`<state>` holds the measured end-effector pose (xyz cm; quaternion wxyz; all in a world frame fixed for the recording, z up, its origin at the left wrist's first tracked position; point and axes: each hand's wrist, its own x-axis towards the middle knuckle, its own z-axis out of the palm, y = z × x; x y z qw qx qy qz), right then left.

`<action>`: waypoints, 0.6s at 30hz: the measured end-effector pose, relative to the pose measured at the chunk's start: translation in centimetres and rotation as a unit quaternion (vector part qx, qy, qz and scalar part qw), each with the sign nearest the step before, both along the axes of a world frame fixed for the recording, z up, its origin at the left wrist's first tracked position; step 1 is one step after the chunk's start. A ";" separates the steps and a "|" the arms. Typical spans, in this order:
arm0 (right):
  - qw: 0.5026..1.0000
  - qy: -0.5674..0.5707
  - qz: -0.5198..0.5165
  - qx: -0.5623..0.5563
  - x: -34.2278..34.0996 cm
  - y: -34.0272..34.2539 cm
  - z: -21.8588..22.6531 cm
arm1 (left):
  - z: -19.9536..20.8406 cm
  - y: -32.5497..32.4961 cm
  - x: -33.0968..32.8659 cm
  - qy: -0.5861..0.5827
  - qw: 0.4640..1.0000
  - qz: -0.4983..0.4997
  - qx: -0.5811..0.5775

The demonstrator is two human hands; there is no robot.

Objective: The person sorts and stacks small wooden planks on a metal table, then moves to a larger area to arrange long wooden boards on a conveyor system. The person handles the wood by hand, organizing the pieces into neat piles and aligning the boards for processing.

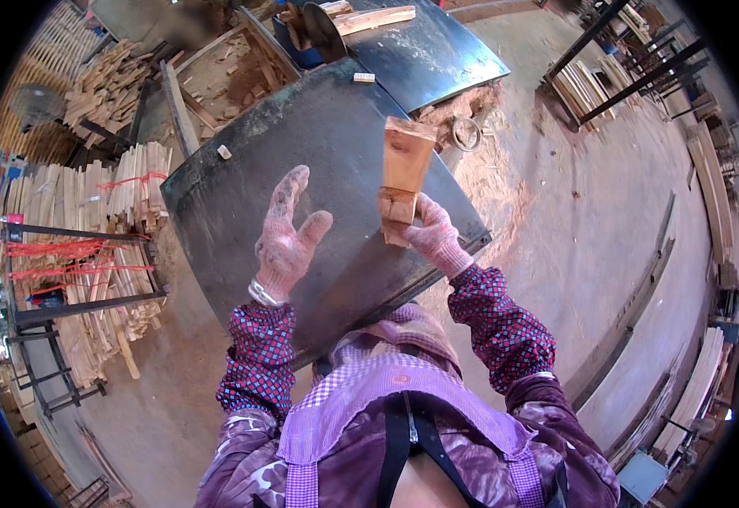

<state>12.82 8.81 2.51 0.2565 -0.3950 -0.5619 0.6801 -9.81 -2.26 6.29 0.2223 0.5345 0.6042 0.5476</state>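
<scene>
Pinkish work gloves, dusty at the fingers, cover both my hands. My right hand (434,234) grips a wooden block (406,161) near its lower end and holds it over the right part of a dark metal table (318,127). A smaller wood piece (397,206) shows at the block's near end, by my fingers; whether it is separate I cannot tell. My left hand (287,233) is raised over the table's middle, fingers stretched and thumb apart, with nothing in it. Two small wood offcuts lie on the tabletop, one offcut (224,152) at the left and another offcut (364,78) at the far edge.
A round saw blade (324,32) stands at the table's far side, beside a second metal surface (429,51). Beyond the left edge is a wooden-framed bin (181,106) with scraps. Bundled wood strips (81,262) fill a rack at left. Sawdust (488,169) covers the floor at right.
</scene>
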 end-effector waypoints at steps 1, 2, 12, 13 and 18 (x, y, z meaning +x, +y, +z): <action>1.000 0.003 -0.004 -0.006 0.1 -0.2 -0.8 | 0.2 -0.2 0.5 0.017 1.000 0.008 0.006; 1.000 0.007 -0.010 -0.011 0.2 -0.3 -1.7 | 0.7 -0.3 0.7 0.094 0.995 0.018 0.029; 0.717 -0.452 0.235 0.477 1.5 1.5 2.8 | 5.6 2.7 5.1 0.470 0.879 -0.073 0.025; 0.681 -0.468 0.248 0.506 1.4 1.2 1.0 | 3.8 3.3 6.0 0.504 0.857 -0.092 -0.055; 0.636 -0.512 0.283 0.503 3.3 1.0 -4.9 | -2.6 5.3 10.2 0.364 0.810 -0.206 -0.410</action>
